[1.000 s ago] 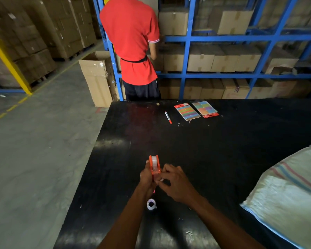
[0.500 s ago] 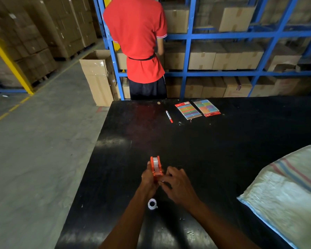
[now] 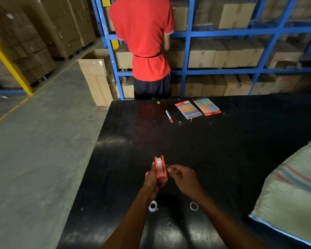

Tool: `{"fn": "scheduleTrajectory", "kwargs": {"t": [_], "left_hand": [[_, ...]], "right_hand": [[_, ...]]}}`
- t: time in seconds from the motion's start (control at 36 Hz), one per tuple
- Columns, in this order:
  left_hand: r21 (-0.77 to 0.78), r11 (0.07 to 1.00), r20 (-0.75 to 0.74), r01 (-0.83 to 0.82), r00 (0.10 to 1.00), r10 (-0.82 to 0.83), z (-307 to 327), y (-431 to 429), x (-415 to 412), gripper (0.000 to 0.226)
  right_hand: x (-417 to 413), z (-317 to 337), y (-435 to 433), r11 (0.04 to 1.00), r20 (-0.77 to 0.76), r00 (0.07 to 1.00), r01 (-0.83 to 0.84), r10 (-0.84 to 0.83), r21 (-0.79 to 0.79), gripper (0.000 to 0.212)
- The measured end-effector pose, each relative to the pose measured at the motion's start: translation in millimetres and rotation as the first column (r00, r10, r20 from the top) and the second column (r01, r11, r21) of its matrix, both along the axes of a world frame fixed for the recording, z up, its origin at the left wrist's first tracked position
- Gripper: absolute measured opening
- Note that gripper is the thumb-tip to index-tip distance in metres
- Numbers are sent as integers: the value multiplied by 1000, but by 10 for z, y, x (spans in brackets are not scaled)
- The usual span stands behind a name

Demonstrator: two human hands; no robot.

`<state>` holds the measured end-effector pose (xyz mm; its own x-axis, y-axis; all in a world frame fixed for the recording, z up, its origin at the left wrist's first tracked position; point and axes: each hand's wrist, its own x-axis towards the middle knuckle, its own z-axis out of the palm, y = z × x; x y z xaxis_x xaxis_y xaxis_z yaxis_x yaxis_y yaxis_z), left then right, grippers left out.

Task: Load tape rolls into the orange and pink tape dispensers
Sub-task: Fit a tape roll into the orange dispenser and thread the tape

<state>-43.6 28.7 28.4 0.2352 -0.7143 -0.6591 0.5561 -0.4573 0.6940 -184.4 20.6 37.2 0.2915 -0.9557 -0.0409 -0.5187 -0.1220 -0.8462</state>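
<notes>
- The left hand (image 3: 152, 178) holds the orange dispenser (image 3: 161, 168) upright above the near part of the counter (image 3: 223, 150); a tape roll (image 3: 159, 166) already sits inside it.
- The right hand (image 3: 182, 177) is just beside it, with fingers (image 3: 170, 169) pinched narrow, probably on the tape end, though I cannot tell surely.
- Risk: the thin end may slip and stick back on the roll, or the roll may tip out if the hold loosens.
- Two loose rolls, one at the left (image 3: 153, 206) and one at the right (image 3: 193, 206), lie on the counter under the forearms; an elbow could push them.
- Only a pink edge (image 3: 146, 173) shows behind the left hand; perhaps it is the pink dispenser.
- The marker (image 3: 169, 116), the colour cards (image 3: 197, 108) and the sack (image 3: 291, 194) are well apart, so nothing blocks.
</notes>
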Motion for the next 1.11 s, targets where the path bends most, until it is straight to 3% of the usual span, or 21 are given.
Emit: {"fn": "scheduleTrajectory", "kwargs": {"t": [0.06,0.25,0.42,0.53,0.64,0.78,0.97,1.11], "left_hand": [[-2,1000,-13,11,1000,-11,-4,-13,-41,41],[-2,996,35,86,996,-86,-86,-11,-40,49],[-53,977,172,208,965,-196,-138,-105,4,53],[-136,969,371,207,918,-143,-266,-174,39,24],[-147,961,387,236,907,-164,-371,-191,84,17],[-132,933,325,335,904,-279,-529,-229,95,24],[-77,875,445,477,802,-399,-748,-252,43,28],[-52,869,409,492,804,-431,-931,-313,-7,32]], "right_hand": [[30,12,12,993,30,999,-45,42,112,12],[82,-141,-46,984,223,973,14,-54,179,12],[81,-214,-178,971,239,969,9,-68,239,19],[21,-347,-278,970,226,970,27,-84,243,20],[-60,-527,-373,971,196,978,27,-75,237,20],[-140,-696,-453,973,134,990,20,-51,230,26],[-144,-992,-544,976,3,1000,-29,29,216,21],[-154,-1186,-598,972,-81,993,-64,84,228,19]]}}
